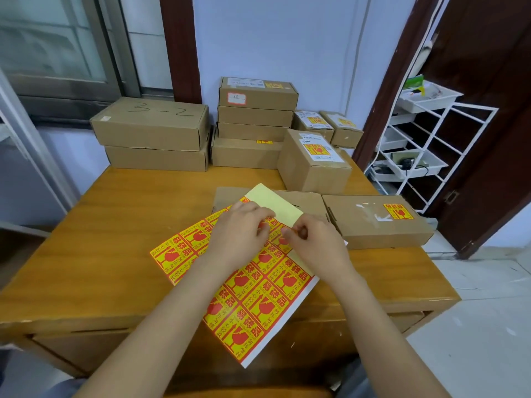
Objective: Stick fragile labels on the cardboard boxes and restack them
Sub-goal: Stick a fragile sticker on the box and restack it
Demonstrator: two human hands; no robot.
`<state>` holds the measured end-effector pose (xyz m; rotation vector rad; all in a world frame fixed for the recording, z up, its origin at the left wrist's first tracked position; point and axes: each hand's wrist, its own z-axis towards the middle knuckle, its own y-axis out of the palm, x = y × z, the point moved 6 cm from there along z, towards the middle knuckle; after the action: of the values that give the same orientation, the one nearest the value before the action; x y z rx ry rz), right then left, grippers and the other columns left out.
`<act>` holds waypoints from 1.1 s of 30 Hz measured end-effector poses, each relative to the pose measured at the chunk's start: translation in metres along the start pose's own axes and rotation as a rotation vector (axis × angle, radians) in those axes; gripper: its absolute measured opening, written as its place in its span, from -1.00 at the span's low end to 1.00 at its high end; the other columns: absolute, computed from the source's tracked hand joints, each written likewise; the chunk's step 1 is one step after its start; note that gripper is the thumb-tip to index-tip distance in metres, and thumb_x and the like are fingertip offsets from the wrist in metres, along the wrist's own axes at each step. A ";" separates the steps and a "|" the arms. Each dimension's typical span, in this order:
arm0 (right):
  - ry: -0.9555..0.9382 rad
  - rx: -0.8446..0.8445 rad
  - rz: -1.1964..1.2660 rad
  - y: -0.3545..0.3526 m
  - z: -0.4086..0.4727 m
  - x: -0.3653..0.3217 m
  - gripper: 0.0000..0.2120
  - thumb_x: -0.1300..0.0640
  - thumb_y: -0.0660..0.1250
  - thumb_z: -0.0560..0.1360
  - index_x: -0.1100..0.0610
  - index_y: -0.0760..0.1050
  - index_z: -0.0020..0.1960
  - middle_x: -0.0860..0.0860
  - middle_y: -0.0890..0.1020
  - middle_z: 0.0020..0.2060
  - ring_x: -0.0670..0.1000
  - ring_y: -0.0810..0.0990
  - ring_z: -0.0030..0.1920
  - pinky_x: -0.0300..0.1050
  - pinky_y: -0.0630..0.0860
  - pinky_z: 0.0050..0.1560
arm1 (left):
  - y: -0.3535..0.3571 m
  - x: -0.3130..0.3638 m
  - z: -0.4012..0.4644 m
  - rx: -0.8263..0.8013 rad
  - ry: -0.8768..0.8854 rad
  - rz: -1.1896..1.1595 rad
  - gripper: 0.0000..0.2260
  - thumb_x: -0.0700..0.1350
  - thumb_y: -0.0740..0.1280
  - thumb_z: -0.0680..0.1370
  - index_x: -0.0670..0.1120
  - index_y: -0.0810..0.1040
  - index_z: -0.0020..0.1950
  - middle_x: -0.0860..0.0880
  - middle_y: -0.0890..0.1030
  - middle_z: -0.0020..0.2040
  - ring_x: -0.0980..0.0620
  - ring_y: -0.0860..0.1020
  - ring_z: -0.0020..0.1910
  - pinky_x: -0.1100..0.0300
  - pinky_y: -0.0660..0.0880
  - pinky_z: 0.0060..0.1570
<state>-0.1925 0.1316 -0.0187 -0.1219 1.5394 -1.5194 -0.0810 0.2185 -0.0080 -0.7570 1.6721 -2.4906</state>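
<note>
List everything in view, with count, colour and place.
Cardboard boxes: about eleven, brown; two stacked back left, four stacked back centre, two small ones back right, one in front of those, two flat ones near the hands.
Fragile labels on boxes: at least six visible, yellow and red, on box tops.
Label sheet: one, yellow and red, on the table under both hands, far end peeled to pale backing.
Table: one, wooden, centre.
Rack: one, white, with trays, right.
Window: one, grey frame, upper left.
Left hand: on the sheet.
Right hand: grip pinching at a label.
</note>
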 end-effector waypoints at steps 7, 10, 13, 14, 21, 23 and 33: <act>-0.047 -0.001 -0.137 -0.001 0.003 0.007 -0.80 -0.07 0.20 0.56 0.01 0.44 -0.15 -0.15 0.49 -0.31 -0.11 0.48 -0.29 -0.24 0.32 -0.40 | 0.012 -0.007 0.003 -0.102 0.078 0.041 -0.69 -0.01 0.12 0.62 0.26 0.46 0.30 0.13 0.44 0.16 0.01 0.31 0.12 0.13 0.35 0.04; -0.073 0.007 -0.126 -0.001 0.001 0.008 -0.80 -0.08 0.20 0.56 -0.02 0.42 -0.17 -0.18 0.43 -0.38 -0.17 0.44 -0.36 -0.28 0.24 -0.42 | 0.013 -0.009 0.003 -0.105 0.046 0.008 -0.70 0.02 0.13 0.60 0.27 0.47 0.29 0.15 0.43 0.15 0.04 0.29 0.11 0.13 0.34 0.09; -0.089 0.007 -0.095 -0.001 0.001 0.008 -0.81 -0.07 0.22 0.55 -0.02 0.43 -0.18 -0.18 0.46 -0.37 -0.15 0.46 -0.34 -0.28 0.27 -0.40 | 0.013 -0.009 0.003 -0.110 0.027 -0.046 -0.71 0.04 0.15 0.60 0.23 0.49 0.28 0.15 0.43 0.14 0.06 0.29 0.13 0.11 0.33 0.14; -0.086 -0.002 -0.075 -0.001 0.002 0.009 -0.81 -0.07 0.22 0.55 -0.02 0.44 -0.17 -0.18 0.48 -0.36 -0.14 0.49 -0.32 -0.27 0.30 -0.40 | 0.013 -0.009 0.003 -0.113 0.024 -0.058 -0.72 0.05 0.16 0.60 0.23 0.50 0.27 0.15 0.43 0.14 0.06 0.29 0.14 0.11 0.32 0.15; -0.049 -0.067 0.072 -0.002 0.003 0.015 -0.82 -0.08 0.24 0.55 -0.06 0.48 -0.19 -0.17 0.55 -0.30 -0.13 0.54 -0.24 -0.20 0.43 -0.32 | 0.015 -0.014 0.006 -0.223 -0.006 -0.100 -0.71 0.01 0.15 0.61 0.19 0.48 0.31 0.11 0.39 0.21 0.02 0.25 0.23 0.09 0.23 0.25; -0.039 -0.068 0.115 -0.002 0.003 0.015 -0.82 -0.06 0.25 0.55 -0.08 0.46 -0.23 -0.15 0.56 -0.30 -0.13 0.53 -0.24 -0.18 0.43 -0.30 | 0.016 -0.014 0.006 -0.284 0.004 -0.069 -0.69 0.02 0.13 0.63 0.18 0.44 0.35 0.09 0.35 0.26 0.00 0.23 0.27 0.09 0.20 0.27; 0.006 -0.088 0.187 -0.002 0.004 0.020 -0.81 -0.04 0.27 0.54 0.03 0.52 -0.16 -0.17 0.56 -0.31 -0.16 0.53 -0.26 -0.17 0.44 -0.28 | 0.018 -0.011 0.000 -0.487 0.123 0.114 -0.59 0.10 0.04 0.64 0.16 0.18 0.49 0.11 0.09 0.50 -0.02 -0.01 0.46 0.00 -0.04 0.39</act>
<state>-0.2014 0.1154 -0.0267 -0.0230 1.5776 -1.3071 -0.0758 0.2141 -0.0281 -0.5202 2.3324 -2.1104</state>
